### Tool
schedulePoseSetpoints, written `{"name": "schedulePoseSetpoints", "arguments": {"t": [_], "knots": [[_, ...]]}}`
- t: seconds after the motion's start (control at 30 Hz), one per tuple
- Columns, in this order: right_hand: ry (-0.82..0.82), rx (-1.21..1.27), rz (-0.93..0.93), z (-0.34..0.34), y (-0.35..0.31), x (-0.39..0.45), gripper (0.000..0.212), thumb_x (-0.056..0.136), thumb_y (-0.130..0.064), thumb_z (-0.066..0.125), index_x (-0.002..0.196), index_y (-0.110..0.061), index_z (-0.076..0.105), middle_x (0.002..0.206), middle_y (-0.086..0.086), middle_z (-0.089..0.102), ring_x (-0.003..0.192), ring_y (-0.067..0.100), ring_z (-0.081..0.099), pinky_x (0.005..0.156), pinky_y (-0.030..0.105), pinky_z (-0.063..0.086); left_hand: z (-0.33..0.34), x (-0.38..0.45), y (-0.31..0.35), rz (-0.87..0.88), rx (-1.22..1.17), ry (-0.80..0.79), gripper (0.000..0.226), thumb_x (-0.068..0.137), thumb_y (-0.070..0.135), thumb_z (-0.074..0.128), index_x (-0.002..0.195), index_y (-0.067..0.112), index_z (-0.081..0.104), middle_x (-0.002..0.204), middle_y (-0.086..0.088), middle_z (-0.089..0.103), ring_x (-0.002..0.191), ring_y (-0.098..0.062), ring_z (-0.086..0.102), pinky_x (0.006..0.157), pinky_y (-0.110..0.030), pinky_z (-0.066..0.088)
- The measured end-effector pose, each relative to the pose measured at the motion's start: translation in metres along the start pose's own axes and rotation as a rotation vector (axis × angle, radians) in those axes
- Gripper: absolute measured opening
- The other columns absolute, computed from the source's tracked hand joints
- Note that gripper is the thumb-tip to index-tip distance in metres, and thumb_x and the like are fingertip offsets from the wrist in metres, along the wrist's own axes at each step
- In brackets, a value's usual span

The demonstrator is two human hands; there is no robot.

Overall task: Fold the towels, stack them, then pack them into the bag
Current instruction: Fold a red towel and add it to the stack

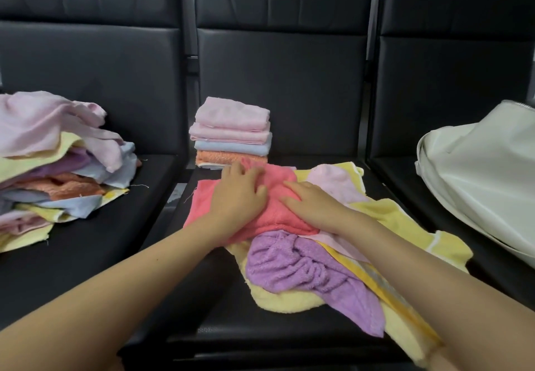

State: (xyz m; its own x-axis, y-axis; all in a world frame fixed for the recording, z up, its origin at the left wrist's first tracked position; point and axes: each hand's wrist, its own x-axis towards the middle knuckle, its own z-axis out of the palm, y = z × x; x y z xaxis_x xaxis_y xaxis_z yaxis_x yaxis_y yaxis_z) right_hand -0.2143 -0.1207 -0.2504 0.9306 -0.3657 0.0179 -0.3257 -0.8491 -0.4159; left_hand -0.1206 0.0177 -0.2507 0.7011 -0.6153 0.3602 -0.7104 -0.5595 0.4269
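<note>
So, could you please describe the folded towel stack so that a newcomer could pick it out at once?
Look at the middle black seat, at its back edge just beyond the left hand. The folded towel stack stands there: pink on top, then blue, then orange. Unlike the loose heap on the left seat, its layers are neat and squared.

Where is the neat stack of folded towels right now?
The neat stack of folded towels sits mid-frame at the back of the middle black seat, just behind the coral-pink towel under both hands.

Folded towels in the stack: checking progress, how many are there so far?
4 clearly: two pink on top, a blue beneath, an orange lowest. A pale edge underneath may be another.
</note>
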Motion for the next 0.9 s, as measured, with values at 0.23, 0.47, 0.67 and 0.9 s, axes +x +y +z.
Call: {"name": "schedulePoseSetpoints", "arguments": {"t": [0.23,0.47,0.67,0.9], "knots": [[0.162,0.343,0.102,-0.003,-0.006,-0.003,0.061,0.093,-0.039,0.059,0.145,-0.014,0.040,0.142,0.006,0.050,0.128,0.023,0.049,0.106,0.035,0.039,0.006,-0.004,-0.007,-0.164,0.063,-0.415,0.055,0.105,0.040,0.017,0.156,0.021,0.007,0.163,-0.009,0.000,0.149,-0.026,0.000,0.120,-0.043,0.003],[-0.012,0.935,0.379,-0.017,-0.007,0.004,0.038,0.083,-0.032,0.075,0.105,-0.004,0.063,0.097,0.012,0.069,0.089,0.023,0.067,0.079,0.031,0.056,0.007,-0.003,-0.015,-0.141,-0.059,-0.274,0.050,0.104,0.035,0.029,0.152,0.019,0.029,0.160,-0.014,0.015,0.148,-0.027,0.012,0.120,-0.039,0.012],[0.144,1.003,0.296,-0.021,-0.033,0.010,0.052,0.071,-0.038,0.077,0.111,-0.006,0.066,0.103,0.010,0.070,0.096,0.025,0.067,0.085,0.035,0.054,-0.016,0.010,-0.028,-0.243,-0.436,0.115,0.035,0.098,0.018,0.039,0.115,0.009,0.068,0.116,-0.006,0.066,0.104,-0.022,0.059,0.090,-0.030,0.045],[-0.139,1.052,-0.019,-0.019,-0.079,0.004,0.029,0.099,-0.038,0.048,0.102,-0.019,0.070,0.085,-0.002,0.075,0.085,0.009,0.066,0.081,0.026,0.043,-0.038,0.020,-0.052,-0.646,-1.369,-0.175,0.052,0.097,0.051,0.038,0.115,0.008,0.063,0.110,-0.019,0.068,0.093,-0.027,0.067,0.080,-0.037,0.052]]}}
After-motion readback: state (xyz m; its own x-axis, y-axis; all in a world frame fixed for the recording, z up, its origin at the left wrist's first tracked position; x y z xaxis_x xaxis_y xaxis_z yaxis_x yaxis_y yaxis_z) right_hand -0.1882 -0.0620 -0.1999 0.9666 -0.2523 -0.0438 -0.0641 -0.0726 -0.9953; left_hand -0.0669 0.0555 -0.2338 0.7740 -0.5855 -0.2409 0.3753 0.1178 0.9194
